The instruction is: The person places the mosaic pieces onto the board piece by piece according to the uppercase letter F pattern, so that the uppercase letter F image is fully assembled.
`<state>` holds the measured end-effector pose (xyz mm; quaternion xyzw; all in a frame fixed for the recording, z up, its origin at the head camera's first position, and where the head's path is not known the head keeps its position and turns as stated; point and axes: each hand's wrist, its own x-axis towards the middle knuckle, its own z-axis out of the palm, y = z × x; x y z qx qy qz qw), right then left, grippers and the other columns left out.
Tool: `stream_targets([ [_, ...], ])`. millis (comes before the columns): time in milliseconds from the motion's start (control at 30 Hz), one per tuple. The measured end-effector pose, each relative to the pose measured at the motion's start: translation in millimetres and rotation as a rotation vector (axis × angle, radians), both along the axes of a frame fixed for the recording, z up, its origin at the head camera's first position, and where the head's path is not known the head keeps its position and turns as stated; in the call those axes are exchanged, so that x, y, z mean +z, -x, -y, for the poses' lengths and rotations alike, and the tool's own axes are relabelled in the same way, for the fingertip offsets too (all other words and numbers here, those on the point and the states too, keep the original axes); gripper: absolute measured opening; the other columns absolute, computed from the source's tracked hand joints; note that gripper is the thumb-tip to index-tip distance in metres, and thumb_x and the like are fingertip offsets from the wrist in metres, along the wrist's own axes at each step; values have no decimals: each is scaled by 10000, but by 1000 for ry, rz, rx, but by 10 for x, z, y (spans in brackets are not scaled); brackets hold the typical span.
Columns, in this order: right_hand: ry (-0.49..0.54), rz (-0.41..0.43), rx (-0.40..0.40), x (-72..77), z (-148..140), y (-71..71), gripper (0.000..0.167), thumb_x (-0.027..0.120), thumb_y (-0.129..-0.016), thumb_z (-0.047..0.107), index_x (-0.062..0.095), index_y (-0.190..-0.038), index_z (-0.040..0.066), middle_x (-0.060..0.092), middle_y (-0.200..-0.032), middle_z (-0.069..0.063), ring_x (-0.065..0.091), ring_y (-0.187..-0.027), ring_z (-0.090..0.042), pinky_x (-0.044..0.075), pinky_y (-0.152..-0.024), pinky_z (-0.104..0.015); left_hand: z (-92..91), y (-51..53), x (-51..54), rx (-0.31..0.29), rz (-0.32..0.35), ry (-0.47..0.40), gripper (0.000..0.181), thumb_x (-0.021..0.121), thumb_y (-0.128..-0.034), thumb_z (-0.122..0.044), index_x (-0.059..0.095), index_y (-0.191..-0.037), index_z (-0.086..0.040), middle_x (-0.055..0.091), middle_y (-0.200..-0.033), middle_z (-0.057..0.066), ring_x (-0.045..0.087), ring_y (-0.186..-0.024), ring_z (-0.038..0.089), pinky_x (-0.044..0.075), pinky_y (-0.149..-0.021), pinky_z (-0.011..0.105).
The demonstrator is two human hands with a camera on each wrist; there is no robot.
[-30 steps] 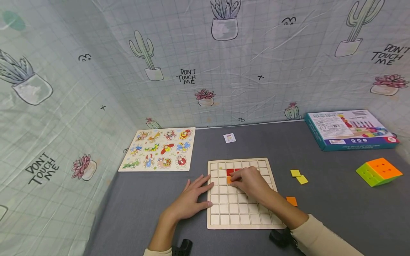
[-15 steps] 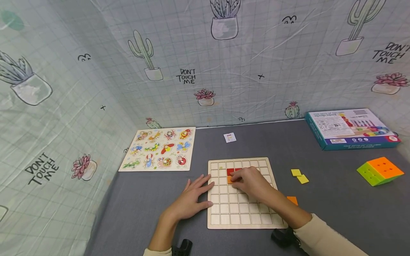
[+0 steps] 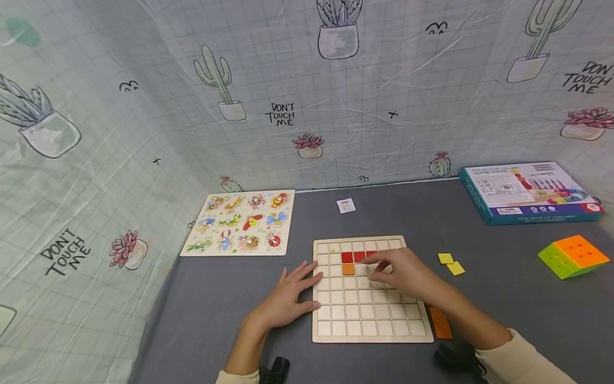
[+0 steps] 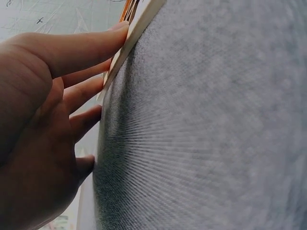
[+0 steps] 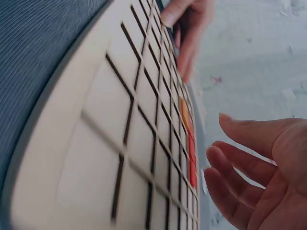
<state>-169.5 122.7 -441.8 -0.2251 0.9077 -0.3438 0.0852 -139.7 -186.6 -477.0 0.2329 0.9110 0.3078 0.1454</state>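
A wooden grid board lies flat on the grey table. Three red tiles show side by side in its upper part, the rightmost partly behind my right hand. One orange tile sits in the cell just below the leftmost red one. My left hand rests with spread fingers at the board's left edge; the left wrist view shows the thumb against that edge. Over the board's right half hovers my right hand, thumb and fingers apart and holding nothing, as the right wrist view also shows.
Orange pieces lie by the board's lower right edge, partly beside my forearm. Two yellow tiles are farther right, then a puzzle cube. Behind are a game box, a small printed card and an insect picture board.
My right hand has released the orange tile and moved right, which uncovers it and more of the red row. Orange pieces beside the board show more fully. My left hand stays put.
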Motion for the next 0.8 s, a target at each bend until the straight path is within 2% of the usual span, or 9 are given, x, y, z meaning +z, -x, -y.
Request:
stream_targets([
  [167,-47,-10,-36,60,-354,-61,336,772,-899,204,753,-1222,111,779,-1127,-63,682,-885,-119,563,-709,-228,-9,0,19,-7,-5,5,631,708,-948,-263,496,-1519,-101,312,-1688,96,188,-1603,374,52,-1219,750],
  [333,-81,-7,-54,72,-720,-106,362,773,-900,243,747,-1234,105,772,-1163,-85,711,-944,-178,621,-786,-344,-15,1,44,-6,-2,2,636,712,-948,-271,496,-1515,-79,317,-1684,111,201,-1597,385,56,-1210,762],
  [433,-114,-13,-62,58,-908,-142,388,783,-888,290,747,-1238,126,768,-1176,-97,706,-949,-182,607,-763,-299,-20,5,53,0,5,3,636,715,-948,-277,498,-1514,-84,313,-1686,107,199,-1599,377,54,-1214,757],
  [533,-150,-4,-82,28,-1053,-197,406,799,-866,333,754,-1235,171,771,-1157,-70,639,-819,-79,525,-666,-203,-20,4,53,2,8,7,636,718,-946,-274,500,-1513,-86,314,-1686,103,198,-1601,369,57,-1217,753],
  [633,-160,-9,-85,-40,-1162,-280,407,820,-836,361,768,-1210,209,771,-1121,-30,539,-751,1,453,-622,-184,-16,2,52,-1,5,15,634,717,-947,-270,499,-1516,-95,317,-1686,95,197,-1602,364,62,-1219,750],
  [700,-167,-22,-84,-102,-1215,-340,404,839,-807,389,778,-1182,252,767,-1101,27,556,-779,-5,465,-649,-192,-13,4,45,-3,5,20,634,715,-948,-270,496,-1519,-103,317,-1687,87,193,-1604,359,63,-1223,746],
  [800,-183,-38,-67,-193,-1276,-411,404,848,-782,436,781,-1156,301,765,-1110,75,634,-909,-41,516,-741,-200,-14,7,43,-7,-1,16,636,715,-947,-271,496,-1518,-99,317,-1686,95,197,-1602,368,64,-1215,756],
])
